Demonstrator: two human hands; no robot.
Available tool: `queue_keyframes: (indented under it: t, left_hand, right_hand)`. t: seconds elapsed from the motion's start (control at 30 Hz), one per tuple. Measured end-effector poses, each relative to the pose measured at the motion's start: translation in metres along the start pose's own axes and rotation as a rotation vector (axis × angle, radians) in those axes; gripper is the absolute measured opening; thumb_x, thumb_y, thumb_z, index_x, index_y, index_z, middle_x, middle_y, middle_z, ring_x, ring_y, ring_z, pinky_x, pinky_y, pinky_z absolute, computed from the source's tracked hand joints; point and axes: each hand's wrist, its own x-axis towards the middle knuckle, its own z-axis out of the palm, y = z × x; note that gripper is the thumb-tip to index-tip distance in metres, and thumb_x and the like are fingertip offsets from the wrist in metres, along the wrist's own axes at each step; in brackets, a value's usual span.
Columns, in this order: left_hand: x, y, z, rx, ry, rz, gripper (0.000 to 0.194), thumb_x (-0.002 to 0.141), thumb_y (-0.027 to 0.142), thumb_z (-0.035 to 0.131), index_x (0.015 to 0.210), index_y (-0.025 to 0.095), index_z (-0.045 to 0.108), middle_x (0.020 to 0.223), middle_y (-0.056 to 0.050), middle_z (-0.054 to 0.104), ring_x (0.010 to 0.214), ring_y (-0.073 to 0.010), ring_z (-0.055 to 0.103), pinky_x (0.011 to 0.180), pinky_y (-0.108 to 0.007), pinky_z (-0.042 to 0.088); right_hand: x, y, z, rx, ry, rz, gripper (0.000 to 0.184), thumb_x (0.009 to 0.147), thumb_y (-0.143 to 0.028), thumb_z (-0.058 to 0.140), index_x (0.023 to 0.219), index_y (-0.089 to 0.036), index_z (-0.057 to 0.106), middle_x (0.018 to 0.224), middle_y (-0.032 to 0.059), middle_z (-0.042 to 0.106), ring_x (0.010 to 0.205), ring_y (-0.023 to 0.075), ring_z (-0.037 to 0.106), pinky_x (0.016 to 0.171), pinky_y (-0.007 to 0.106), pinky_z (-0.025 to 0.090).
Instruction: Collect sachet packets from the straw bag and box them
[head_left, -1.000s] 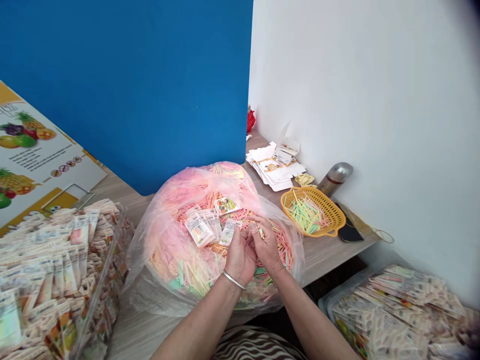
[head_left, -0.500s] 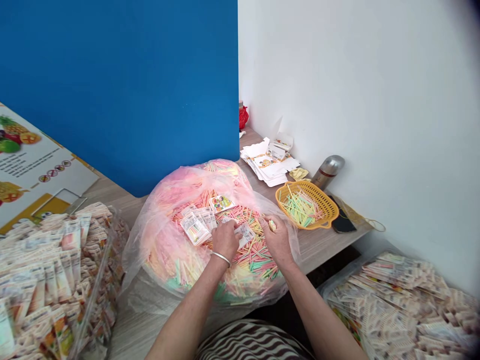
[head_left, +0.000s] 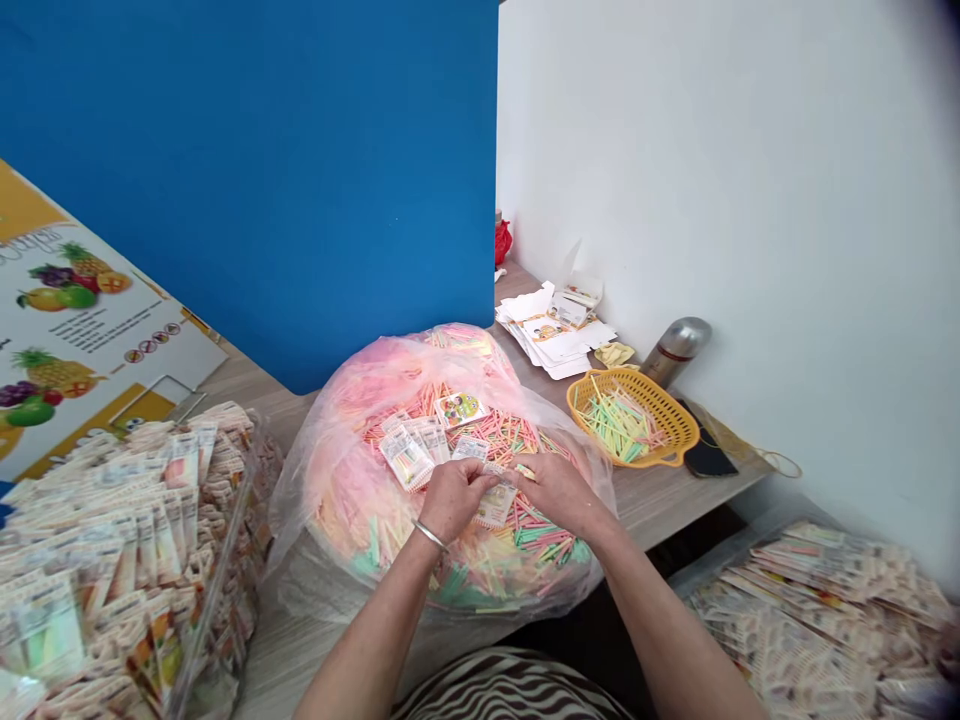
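Observation:
A large clear plastic bag [head_left: 330,480] lies wide on the table, filled with thin pastel sticks [head_left: 544,535] in pink, yellow and green. Over it, my left hand [head_left: 456,497] pinches the edge of a small printed packet [head_left: 493,470]. My right hand [head_left: 559,488] meets it from the other side, fingers closed around a few short sticks [head_left: 525,471] at the packet's edge. Its fingertips partly hide the packet's opening. Several flat printed packets [head_left: 407,456] lie on the sticks left of my hands, with a fruit-printed one [head_left: 460,408] behind them.
A yellow basket [head_left: 682,432] of sticks stands right, beside a steel flask [head_left: 679,350] and a dark flat object [head_left: 709,455]. Flattened white boxes [head_left: 559,330] lie behind. Bins of filled packets stand left [head_left: 135,560] and lower right [head_left: 825,610]. A blue partition [head_left: 247,180] rises behind.
My right hand has moved left and brought its sticks to the packet. My left hand has come to pinch the packet's edge. The whole view has shifted slightly.

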Motion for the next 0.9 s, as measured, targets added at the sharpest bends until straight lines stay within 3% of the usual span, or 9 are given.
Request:
queue_keyframes:
  t: [0.07, 0.13, 0.2, 0.27, 0.37, 0.53, 0.73, 0.9]
  left_hand:
    - [-0.002, -0.002, 0.004, -0.044, 0.078, -0.029, 0.033, 0.071, 0.040, 0.069, 0.055, 0.017, 0.051, 0.056, 0.003, 0.045, 0.056, -0.0099, 0.038, 0.056, -0.024, 0.027]
    - [-0.003, -0.003, 0.007, -0.123, 0.109, -0.051, 0.035, 0.065, 0.042, 0.074, 0.058, 0.017, 0.051, 0.056, 0.004, 0.045, 0.055, -0.0098, 0.038, 0.056, -0.024, 0.027]
    - [-0.004, -0.002, 0.009, -0.183, 0.089, -0.053, 0.036, 0.062, 0.044, 0.076, 0.059, 0.017, 0.052, 0.056, 0.004, 0.046, 0.056, -0.0097, 0.038, 0.056, -0.024, 0.028]
    - [-0.006, 0.002, 0.009, -0.221, 0.055, -0.050, 0.035, 0.061, 0.043, 0.076, 0.060, 0.017, 0.053, 0.057, 0.004, 0.047, 0.056, -0.0099, 0.039, 0.057, -0.024, 0.029]
    - [-0.008, 0.009, 0.008, -0.262, 0.041, -0.046, 0.033, 0.061, 0.041, 0.077, 0.059, 0.017, 0.054, 0.058, 0.003, 0.048, 0.057, -0.0100, 0.040, 0.057, -0.024, 0.030]
    - [-0.012, 0.014, 0.007, -0.346, 0.044, -0.028, 0.030, 0.064, 0.040, 0.075, 0.063, 0.016, 0.057, 0.059, 0.003, 0.049, 0.058, -0.0103, 0.041, 0.058, -0.024, 0.031]
    - [-0.017, 0.014, 0.009, -0.308, -0.045, 0.099, 0.036, 0.086, 0.045, 0.055, 0.064, 0.016, 0.059, 0.065, 0.000, 0.052, 0.064, -0.0128, 0.042, 0.064, -0.025, 0.031]
    - [-0.023, 0.013, 0.019, -0.324, 0.051, 0.091, 0.040, 0.087, 0.048, 0.053, 0.063, 0.017, 0.054, 0.061, 0.001, 0.046, 0.063, -0.0132, 0.038, 0.061, -0.025, 0.028]
  right_hand:
    - [0.003, -0.006, -0.001, 0.131, 0.094, 0.056, 0.033, 0.089, -0.045, 0.056, 0.068, -0.022, 0.067, 0.058, 0.0008, 0.058, 0.058, 0.0182, 0.051, 0.059, 0.030, 0.037]
    - [0.008, -0.012, 0.001, 0.341, 0.271, 0.123, 0.038, 0.093, -0.049, 0.047, 0.081, -0.021, 0.071, 0.061, 0.0013, 0.059, 0.061, 0.0187, 0.054, 0.062, 0.031, 0.041]
    - [0.014, -0.019, 0.004, 0.510, 0.408, 0.144, 0.044, 0.095, -0.050, 0.040, 0.089, -0.021, 0.072, 0.069, 0.0031, 0.062, 0.069, 0.0196, 0.059, 0.070, 0.033, 0.046]
    - [0.019, -0.027, 0.009, 0.600, 0.452, 0.133, 0.046, 0.096, -0.049, 0.037, 0.088, -0.020, 0.073, 0.081, 0.0059, 0.067, 0.081, 0.0208, 0.063, 0.080, 0.034, 0.048]
    - [0.023, -0.035, 0.020, 0.621, 0.425, 0.160, 0.050, 0.097, -0.050, 0.035, 0.086, -0.020, 0.074, 0.090, 0.0082, 0.070, 0.090, 0.0225, 0.065, 0.084, 0.036, 0.050]
    - [0.018, -0.031, 0.034, 0.579, 0.307, 0.236, 0.052, 0.094, -0.057, 0.041, 0.082, -0.021, 0.076, 0.089, 0.0092, 0.072, 0.091, 0.0240, 0.066, 0.083, 0.037, 0.051]
    - [0.011, -0.030, 0.025, 0.387, 0.086, 0.154, 0.054, 0.091, -0.065, 0.045, 0.086, -0.022, 0.077, 0.090, 0.0100, 0.073, 0.087, 0.0260, 0.067, 0.083, 0.041, 0.050]
    - [0.009, -0.031, 0.019, 0.329, 0.102, 0.157, 0.054, 0.093, -0.063, 0.042, 0.086, -0.024, 0.079, 0.085, 0.0097, 0.073, 0.092, 0.0277, 0.066, 0.090, 0.045, 0.048]
